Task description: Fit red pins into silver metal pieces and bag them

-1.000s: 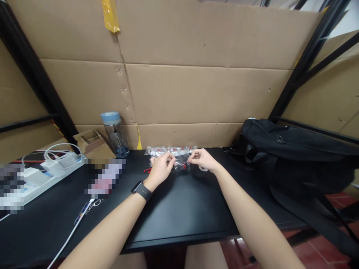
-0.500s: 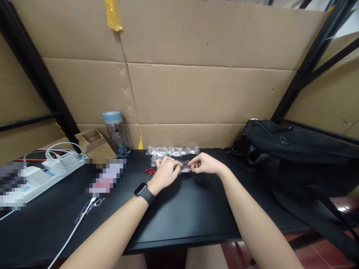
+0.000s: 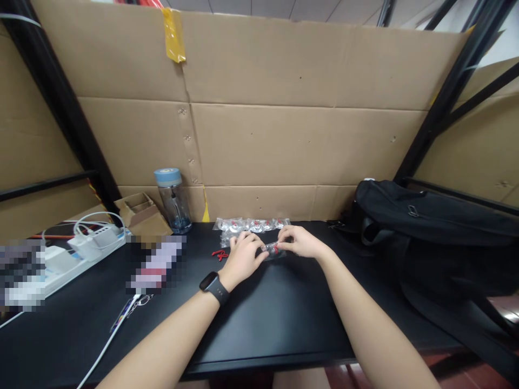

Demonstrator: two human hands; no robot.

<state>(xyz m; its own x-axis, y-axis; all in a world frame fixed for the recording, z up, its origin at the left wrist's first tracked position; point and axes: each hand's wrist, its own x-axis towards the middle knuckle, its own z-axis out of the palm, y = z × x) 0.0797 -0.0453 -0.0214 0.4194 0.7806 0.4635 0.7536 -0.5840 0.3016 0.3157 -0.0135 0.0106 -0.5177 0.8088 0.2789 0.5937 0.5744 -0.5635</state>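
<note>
A small clear plastic packet (image 3: pixel 277 254) with a red piece showing at its middle is held between my two hands, just above the black table. My left hand (image 3: pixel 244 259), with a dark watch on its wrist, pinches the packet's left end. My right hand (image 3: pixel 300 241) has its thumb and fingertips closed on the right part, close to the red piece. Whether the red piece lies inside or on top of the plastic, I cannot tell. Several similar clear packets (image 3: pixel 257 225) with red and silvery contents lie behind my hands. Loose red bow-like pieces (image 3: pixel 222 255) rest left of my left hand.
A blue-lidded bottle (image 3: pixel 174 202) and an opened cardboard box (image 3: pixel 142 213) stand at the back left. A white power strip (image 3: pixel 73 266) with cables lies on the left. A black backpack (image 3: pixel 438 232) fills the right side. Cardboard (image 3: pixel 259 146) walls the back.
The packet between my hands has shifted and its red piece shows more clearly now. My left fingers have spread a little. The whole view has tilted slightly upward.
</note>
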